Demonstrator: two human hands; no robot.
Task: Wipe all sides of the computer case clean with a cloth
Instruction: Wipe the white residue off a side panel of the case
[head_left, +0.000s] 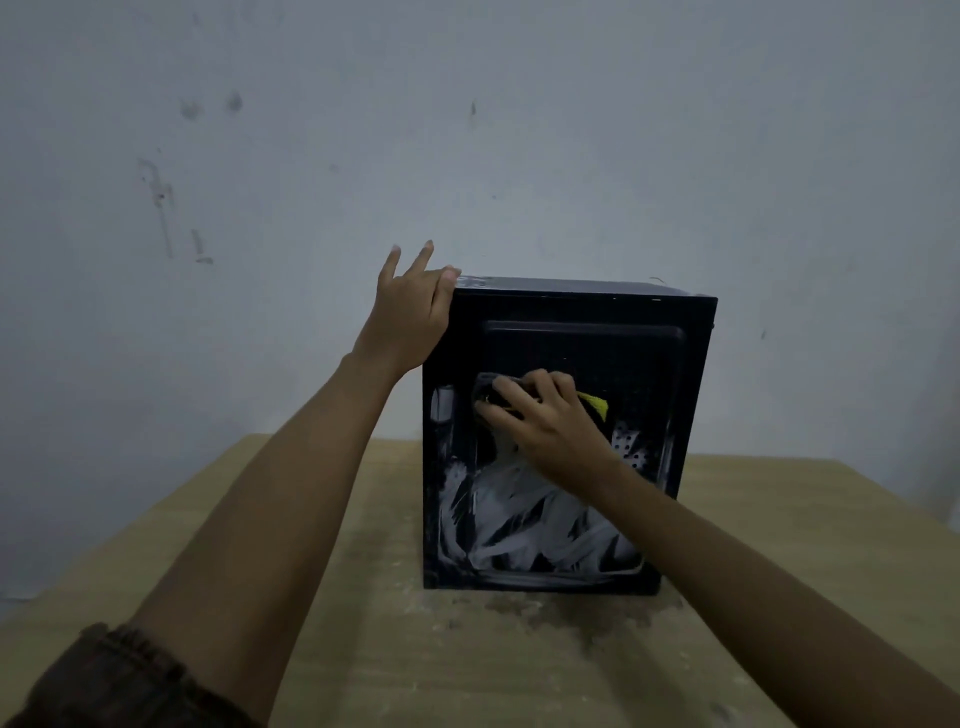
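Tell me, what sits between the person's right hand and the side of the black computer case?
A cloth, dark with a yellow part, pressed by the right hand against the computer case's near side, as the head view shows.

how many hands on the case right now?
2. The left hand rests on the top left corner of the case; the right hand presses the cloth against the panel facing the camera.

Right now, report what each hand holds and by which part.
Right hand grips the cloth by its bunched middle. Left hand only rests on the computer case's top-left corner.
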